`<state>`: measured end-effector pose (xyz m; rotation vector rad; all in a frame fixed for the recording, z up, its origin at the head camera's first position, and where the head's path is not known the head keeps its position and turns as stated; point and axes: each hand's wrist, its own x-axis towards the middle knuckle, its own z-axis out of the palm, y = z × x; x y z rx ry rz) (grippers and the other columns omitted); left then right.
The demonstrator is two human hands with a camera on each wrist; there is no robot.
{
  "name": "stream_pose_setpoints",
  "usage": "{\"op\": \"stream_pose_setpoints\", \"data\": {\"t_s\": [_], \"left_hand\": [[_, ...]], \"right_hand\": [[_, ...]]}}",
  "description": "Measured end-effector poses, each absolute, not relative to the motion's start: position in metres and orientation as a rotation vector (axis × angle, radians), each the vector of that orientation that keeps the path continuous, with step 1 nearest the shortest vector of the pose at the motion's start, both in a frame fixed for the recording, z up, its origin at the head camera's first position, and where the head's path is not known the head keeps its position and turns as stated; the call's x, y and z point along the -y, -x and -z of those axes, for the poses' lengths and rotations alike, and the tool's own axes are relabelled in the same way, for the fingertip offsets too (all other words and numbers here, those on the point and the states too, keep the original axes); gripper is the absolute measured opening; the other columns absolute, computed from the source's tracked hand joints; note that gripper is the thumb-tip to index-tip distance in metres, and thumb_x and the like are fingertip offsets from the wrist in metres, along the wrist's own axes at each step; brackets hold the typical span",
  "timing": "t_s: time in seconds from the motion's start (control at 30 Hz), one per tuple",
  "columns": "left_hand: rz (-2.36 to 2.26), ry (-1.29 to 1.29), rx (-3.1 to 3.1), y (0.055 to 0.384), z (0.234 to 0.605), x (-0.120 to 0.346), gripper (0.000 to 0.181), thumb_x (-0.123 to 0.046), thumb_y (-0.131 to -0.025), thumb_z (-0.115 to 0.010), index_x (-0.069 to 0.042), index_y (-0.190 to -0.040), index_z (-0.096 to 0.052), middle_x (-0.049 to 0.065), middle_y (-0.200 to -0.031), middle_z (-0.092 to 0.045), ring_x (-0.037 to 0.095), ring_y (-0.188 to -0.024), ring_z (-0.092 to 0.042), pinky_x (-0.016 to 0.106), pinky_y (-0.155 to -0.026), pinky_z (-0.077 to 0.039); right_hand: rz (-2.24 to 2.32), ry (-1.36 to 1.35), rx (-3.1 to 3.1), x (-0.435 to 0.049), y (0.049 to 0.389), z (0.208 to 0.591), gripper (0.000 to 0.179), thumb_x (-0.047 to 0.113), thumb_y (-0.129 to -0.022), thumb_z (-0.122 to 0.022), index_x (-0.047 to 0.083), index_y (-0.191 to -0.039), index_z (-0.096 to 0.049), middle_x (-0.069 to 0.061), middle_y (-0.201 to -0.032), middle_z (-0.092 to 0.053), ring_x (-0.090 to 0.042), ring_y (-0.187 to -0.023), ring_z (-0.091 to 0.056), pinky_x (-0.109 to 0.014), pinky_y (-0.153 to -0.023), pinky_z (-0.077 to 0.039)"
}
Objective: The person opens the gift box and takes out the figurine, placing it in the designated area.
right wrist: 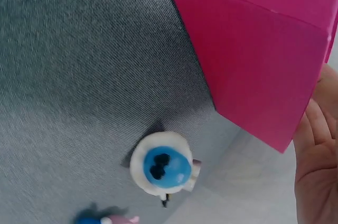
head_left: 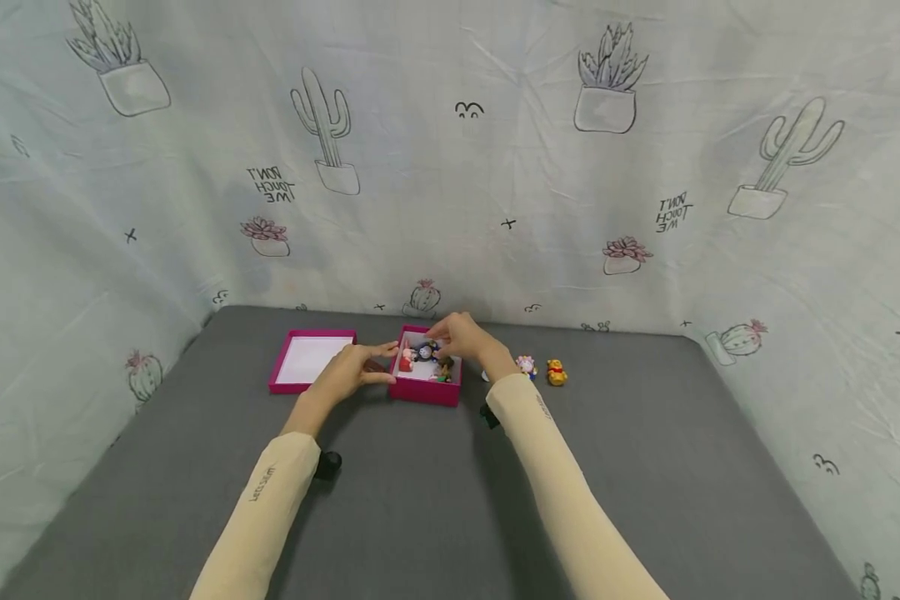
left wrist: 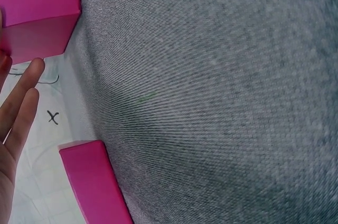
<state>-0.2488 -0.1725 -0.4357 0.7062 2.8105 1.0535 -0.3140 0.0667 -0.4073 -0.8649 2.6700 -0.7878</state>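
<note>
A pink box point(head_left: 425, 392) with a white inside holds several small toy figures, among them a red and pink one point(head_left: 407, 360) and a dark blue one point(head_left: 424, 352). My left hand point(head_left: 348, 371) is at the box's left side, its fingers fairly straight and its thumb near the front corner. Over the right wall reaches my right hand point(head_left: 463, 340), fingertips down inside among the figures. In the right wrist view the box wall point(right wrist: 264, 60) hides those fingertips, and I cannot tell whether they pinch a figure.
Left of the box lies a shallow pink lid point(head_left: 315, 360), its white inside facing up. To the right stand a yellow bear figure point(head_left: 557, 372) in red, a pink-headed figure point(head_left: 527, 367) and a white and blue figure point(right wrist: 161, 163). A printed curtain point(head_left: 450, 167) hangs behind the grey table point(head_left: 420, 500).
</note>
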Motion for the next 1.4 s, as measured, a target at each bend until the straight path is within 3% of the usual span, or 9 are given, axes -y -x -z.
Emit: {"op": "stream_pose_setpoints", "data": {"t_s": [0.03, 0.2, 0.33, 0.4, 0.57, 0.83, 1.1, 1.4], "left_hand": [[-1.051, -0.707, -2.812, 0.249, 0.436, 0.172, 0.064, -0.029, -0.078, -0.077, -0.004, -0.133, -0.056, 0.009, -0.139, -0.051, 0.023, -0.092, -0.069, 0.041, -0.084, -0.055], [-1.032, -0.699, -2.821, 0.25, 0.437, 0.171, 0.064, -0.03, -0.078, -0.077, -0.004, -0.133, -0.056, 0.008, -0.139, -0.051, 0.023, -0.092, -0.069, 0.041, -0.084, -0.055], [-1.04, -0.703, -2.816, 0.251, 0.437, 0.17, 0.064, -0.029, -0.078, -0.077, -0.004, -0.134, -0.055, 0.008, -0.14, -0.051, 0.025, -0.093, -0.069, 0.043, -0.084, -0.055], [-1.044, -0.7, -2.816, 0.251, 0.438, 0.17, 0.064, -0.028, -0.079, -0.076, -0.005, -0.134, -0.055, 0.008, -0.139, -0.051, 0.026, -0.093, -0.069, 0.043, -0.085, -0.054], [-1.078, -0.706, -2.795, 0.25, 0.442, 0.171, 0.064, -0.027, -0.079, -0.076, -0.003, -0.134, -0.054, 0.01, -0.14, -0.05, 0.026, -0.094, -0.069, 0.043, -0.084, -0.055], [-1.116, -0.728, -2.772, 0.251, 0.443, 0.171, 0.062, -0.027, -0.079, -0.076, -0.002, -0.133, -0.056, 0.01, -0.14, -0.049, 0.025, -0.093, -0.069, 0.04, -0.082, -0.056], [-1.124, -0.723, -2.778, 0.249, 0.442, 0.172, 0.062, -0.027, -0.079, -0.076, -0.002, -0.132, -0.056, 0.011, -0.14, -0.05, 0.025, -0.094, -0.069, 0.041, -0.084, -0.055], [-1.128, -0.733, -2.786, 0.249, 0.445, 0.172, 0.064, -0.029, -0.078, -0.077, -0.002, -0.132, -0.056, 0.011, -0.138, -0.051, 0.024, -0.093, -0.07, 0.04, -0.083, -0.055]], "right_hand": [[0.728, 0.879, -2.668, -0.065, 0.314, 0.407, 0.037, -0.004, -0.084, -0.07, 0.001, -0.12, -0.066, -0.01, -0.119, -0.067, -0.025, -0.11, -0.062, -0.034, -0.092, -0.051], [0.318, 0.992, -2.677, -0.056, 0.315, 0.402, 0.049, -0.013, -0.086, -0.061, 0.009, -0.13, -0.061, -0.007, -0.127, -0.062, -0.022, -0.117, -0.056, -0.032, -0.096, -0.049], [-0.003, 1.121, -2.684, -0.052, 0.314, 0.402, 0.054, -0.009, -0.088, -0.063, 0.017, -0.135, -0.057, -0.006, -0.128, -0.061, -0.019, -0.114, -0.059, -0.028, -0.09, -0.052], [-0.115, 1.212, -2.69, -0.051, 0.314, 0.404, 0.05, -0.007, -0.09, -0.061, 0.018, -0.133, -0.059, -0.006, -0.123, -0.063, -0.019, -0.108, -0.062, -0.028, -0.086, -0.053], [-0.33, 1.335, -2.672, -0.048, 0.312, 0.409, 0.039, -0.001, -0.094, -0.057, 0.015, -0.13, -0.06, -0.007, -0.13, -0.06, -0.019, -0.11, -0.062, -0.03, -0.09, -0.052], [-0.19, 1.175, -2.695, -0.044, 0.308, 0.408, 0.037, 0.0, -0.088, -0.067, 0.015, -0.122, -0.067, -0.006, -0.119, -0.061, -0.016, -0.098, -0.062, -0.026, -0.078, -0.053], [-0.181, 1.133, -2.774, -0.037, 0.301, 0.411, 0.034, 0.01, -0.085, -0.074, 0.012, -0.118, -0.068, -0.006, -0.121, -0.062, -0.016, -0.102, -0.061, -0.028, -0.087, -0.052], [-0.228, 1.189, -2.812, -0.04, 0.299, 0.425, 0.034, 0.011, -0.089, -0.069, 0.011, -0.123, -0.063, -0.006, -0.115, -0.066, -0.015, -0.103, -0.063, -0.028, -0.084, -0.054]]}}
